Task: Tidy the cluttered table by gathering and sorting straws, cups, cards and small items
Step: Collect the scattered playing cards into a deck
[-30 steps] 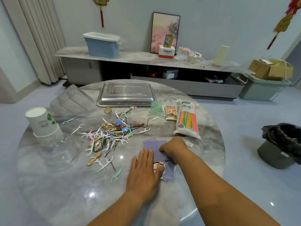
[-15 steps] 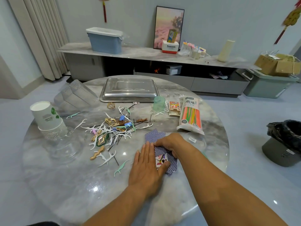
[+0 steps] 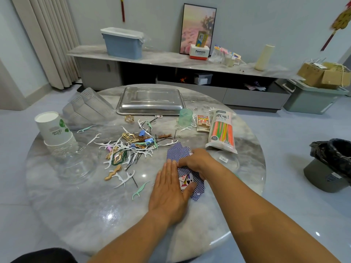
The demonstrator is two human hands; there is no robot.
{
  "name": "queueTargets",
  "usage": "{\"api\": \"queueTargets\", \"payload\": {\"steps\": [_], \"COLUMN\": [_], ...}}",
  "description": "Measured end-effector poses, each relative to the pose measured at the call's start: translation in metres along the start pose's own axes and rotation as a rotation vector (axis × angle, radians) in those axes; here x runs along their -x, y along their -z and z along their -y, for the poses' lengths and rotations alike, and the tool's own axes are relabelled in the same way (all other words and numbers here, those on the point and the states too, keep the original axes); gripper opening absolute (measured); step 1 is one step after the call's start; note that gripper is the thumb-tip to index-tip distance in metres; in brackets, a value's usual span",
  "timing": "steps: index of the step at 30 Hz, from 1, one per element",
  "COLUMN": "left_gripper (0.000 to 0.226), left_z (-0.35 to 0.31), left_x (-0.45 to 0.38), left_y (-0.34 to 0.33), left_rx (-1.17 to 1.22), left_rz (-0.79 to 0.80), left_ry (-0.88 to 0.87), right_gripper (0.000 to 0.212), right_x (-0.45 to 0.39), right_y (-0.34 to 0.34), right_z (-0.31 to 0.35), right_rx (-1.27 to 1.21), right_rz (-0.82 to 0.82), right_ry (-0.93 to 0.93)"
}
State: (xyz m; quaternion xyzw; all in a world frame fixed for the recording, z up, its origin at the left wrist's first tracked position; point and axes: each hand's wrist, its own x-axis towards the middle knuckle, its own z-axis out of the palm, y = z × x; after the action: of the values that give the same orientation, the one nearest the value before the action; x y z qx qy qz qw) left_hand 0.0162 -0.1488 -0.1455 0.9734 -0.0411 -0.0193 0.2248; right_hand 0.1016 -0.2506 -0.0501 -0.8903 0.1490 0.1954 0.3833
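Left hand [image 3: 169, 194] lies flat, fingers straight, bracing the cards [image 3: 187, 179] at the near middle of the table [image 3: 76, 215]. Right hand [image 3: 197, 160] curls over them, pinching. Risk: loose cards may fan out, sliding on slick marble.

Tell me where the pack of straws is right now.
The pack of straws lies on the right side of the round table, just right of the small card box and beyond the right hand.
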Motion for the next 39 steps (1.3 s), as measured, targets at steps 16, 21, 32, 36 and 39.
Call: {"api": "queueTargets", "payload": {"steps": [16, 21, 32, 36, 39], "left_gripper": [0.124, 0.107, 0.08, 0.077, 0.079], "left_z": [0.03, -0.007, -0.015, -0.02, -0.022], "left_x": [-0.023, -0.044, -0.056, -0.044, -0.031], "left_y": [0.037, 0.05, 0.071, 0.068, 0.062], "left_rx": [-0.131, -0.178, -0.23, -0.201, -0.204], "left_rz": [0.046, 0.18, 0.332, 0.328, 0.308], "left_ry": [-0.201, -0.077, 0.123, 0.026, -0.011], "right_gripper": [0.03, 0.039, 0.032, 0.024, 0.024], "right_x": [0.006, 0.001, -0.006, -0.008, -0.006], "right_y": [0.018, 0.026, 0.027, 0.028, 0.029], "right_z": [-0.008, -0.008, -0.013, -0.016, -0.015], "right_rx": [-0.213, -0.377, -0.44, -0.403, -0.435], "right_rz": [-0.5, -0.473, -0.412, -0.388, -0.308], "right_ry": [0.421, 0.35, 0.343, 0.316, 0.235]}}
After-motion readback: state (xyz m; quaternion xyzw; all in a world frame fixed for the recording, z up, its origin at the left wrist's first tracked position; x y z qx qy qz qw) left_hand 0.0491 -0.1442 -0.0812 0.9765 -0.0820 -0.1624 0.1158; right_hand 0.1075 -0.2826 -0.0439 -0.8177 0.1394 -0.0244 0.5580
